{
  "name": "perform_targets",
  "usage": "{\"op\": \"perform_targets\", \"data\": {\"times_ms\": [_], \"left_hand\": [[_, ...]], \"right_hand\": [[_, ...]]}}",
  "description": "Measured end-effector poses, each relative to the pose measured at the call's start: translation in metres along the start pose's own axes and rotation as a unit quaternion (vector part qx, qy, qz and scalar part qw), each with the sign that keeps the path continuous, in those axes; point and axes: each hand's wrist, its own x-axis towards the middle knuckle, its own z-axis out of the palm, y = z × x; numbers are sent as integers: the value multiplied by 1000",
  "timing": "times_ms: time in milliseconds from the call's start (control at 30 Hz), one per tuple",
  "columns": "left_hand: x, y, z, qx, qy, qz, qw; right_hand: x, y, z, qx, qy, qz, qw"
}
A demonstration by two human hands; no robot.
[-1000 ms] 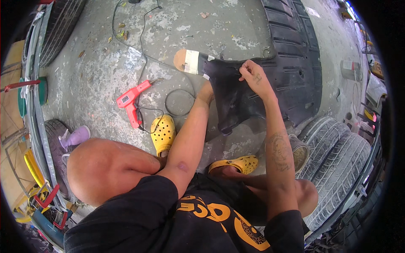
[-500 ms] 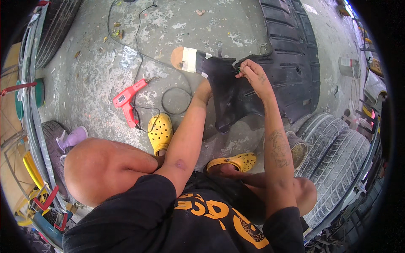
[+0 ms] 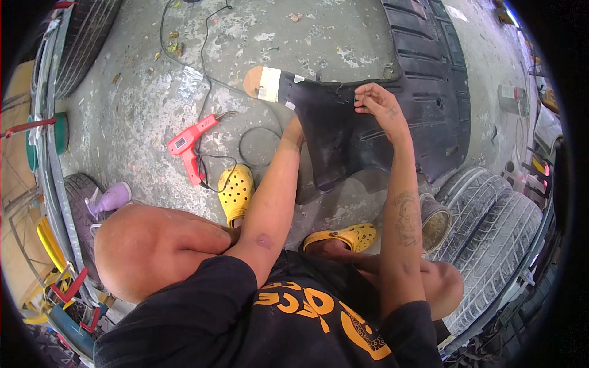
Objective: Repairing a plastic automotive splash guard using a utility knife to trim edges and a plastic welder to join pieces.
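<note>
One broad, black, moulded-plastic panel (image 3: pixel 426 83) — likely light, springy; I'd hold its rim. Right hand (image 3: pixel 380 109): pinched narrow, contents unclear — left hand (image 3: pixel 295 127): mostly hidden, cannot tell.

Lighting: moderately bright and diffuse over the grey floor (image 3: pixel 331 43); a small white-violet glare stood at the upper right rim, tinting the floor nearby. Shadow: soft-edged, below the near side of the black panel (image 3: pixel 325 144). Sheen: faint, along the panel's ridges; its darkest parts held little detail. Focus: the holes of the yellow clog (image 3: pixel 236 190) read clearly. Distortion: fisheye; the metal rail (image 3: pixel 47 153) at left bowed. Margins: corners fell to black; clutter at lower right was murky.
</note>
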Motion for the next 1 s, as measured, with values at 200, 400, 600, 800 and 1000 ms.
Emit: {"op": "perform_targets", "data": {"times_ms": [200,400,600,800,1000], "left_hand": [[-1,14,7,-28,-28,5,999],[3,37,62,-130,30,-110,985],[28,49,126,-9,-34,21,999],[31,86,228,145,-86,3,986],[35,55,268,221,-104,125,962]], "right_hand": [[1,-25,12,-218,19,-31,975],[-20,-76,73,-390,-29,-285,875],[-64,-154,76,-521,69,-260,810],[-136,-209,35,-416,237,-151,865],[-184,-196,-32,-517,375,-122,760]]}}
